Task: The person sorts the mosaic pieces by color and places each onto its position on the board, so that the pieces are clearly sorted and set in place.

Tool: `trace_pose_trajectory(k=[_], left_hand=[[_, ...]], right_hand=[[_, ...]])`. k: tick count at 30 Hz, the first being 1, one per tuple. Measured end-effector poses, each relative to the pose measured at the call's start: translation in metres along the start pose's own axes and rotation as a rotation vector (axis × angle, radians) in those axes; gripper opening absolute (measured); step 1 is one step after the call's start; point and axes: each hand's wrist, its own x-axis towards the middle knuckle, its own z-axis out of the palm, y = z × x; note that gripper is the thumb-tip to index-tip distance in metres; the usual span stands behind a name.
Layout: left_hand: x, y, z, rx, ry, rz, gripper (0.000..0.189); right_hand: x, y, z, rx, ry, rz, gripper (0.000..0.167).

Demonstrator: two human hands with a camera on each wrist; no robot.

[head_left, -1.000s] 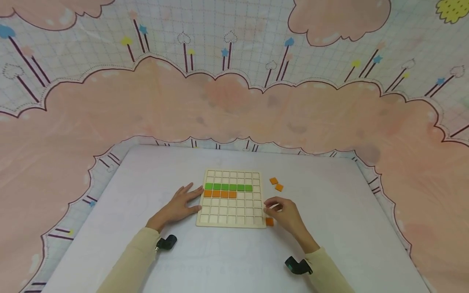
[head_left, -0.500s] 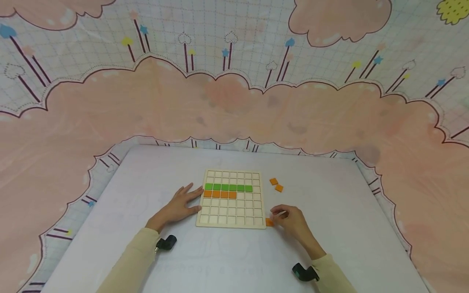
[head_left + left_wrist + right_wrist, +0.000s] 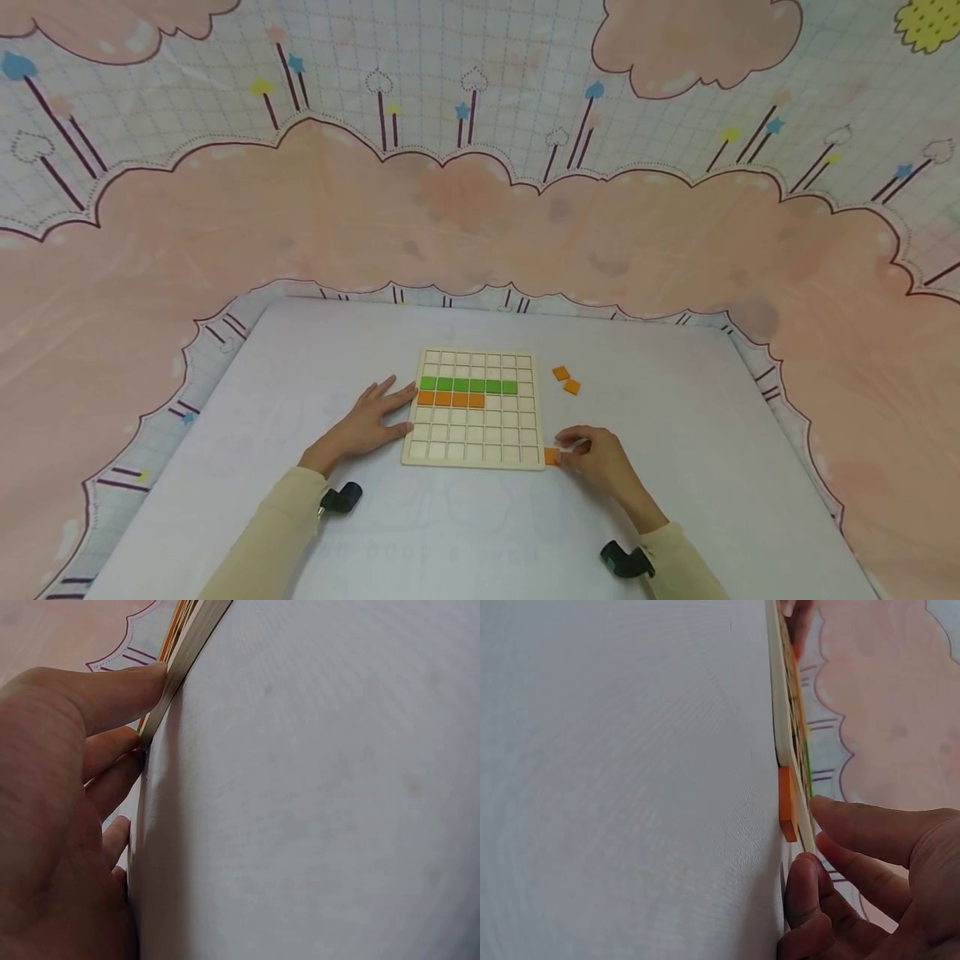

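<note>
A light wooden grid board (image 3: 474,434) lies flat on the white table. Its grid holds a row of green square tiles (image 3: 477,386), with a shorter orange row (image 3: 452,399) just below. My left hand (image 3: 365,422) touches the board's left edge with spread fingers and thumb; the left wrist view shows the thumb (image 3: 127,694) against the rim. By the board's lower right corner, a single orange tile (image 3: 551,456) lies against the edge. My right hand (image 3: 602,458) is beside that tile, its thumb and index finger apart. Nothing shows between them in the right wrist view.
Two more loose orange tiles (image 3: 561,373) lie on the table, right of the board's upper part. Black cameras (image 3: 341,497) sit at both wrists. The white tabletop (image 3: 420,533) ends at a patterned cloth backdrop (image 3: 480,225).
My right hand has moved right and towards me, from the board's right edge to beside the single orange tile. The left hand and the tiles stay where they were.
</note>
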Motion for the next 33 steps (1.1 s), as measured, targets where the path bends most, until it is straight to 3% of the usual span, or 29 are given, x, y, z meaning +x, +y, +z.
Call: trace_pose_trajectory(k=[17, 33], left_hand=[[0.0007, -0.0026, 0.0010, 0.015, 0.010, 0.033, 0.068], [-0.0015, -0.0004, 0.0005, -0.001, 0.002, -0.003, 0.068]], right_hand=[[0.0004, -0.0016, 0.0011, -0.041, -0.047, 0.001, 0.019], [0.0029, 0.0025, -0.0011, 0.012, -0.035, -0.034, 0.019]])
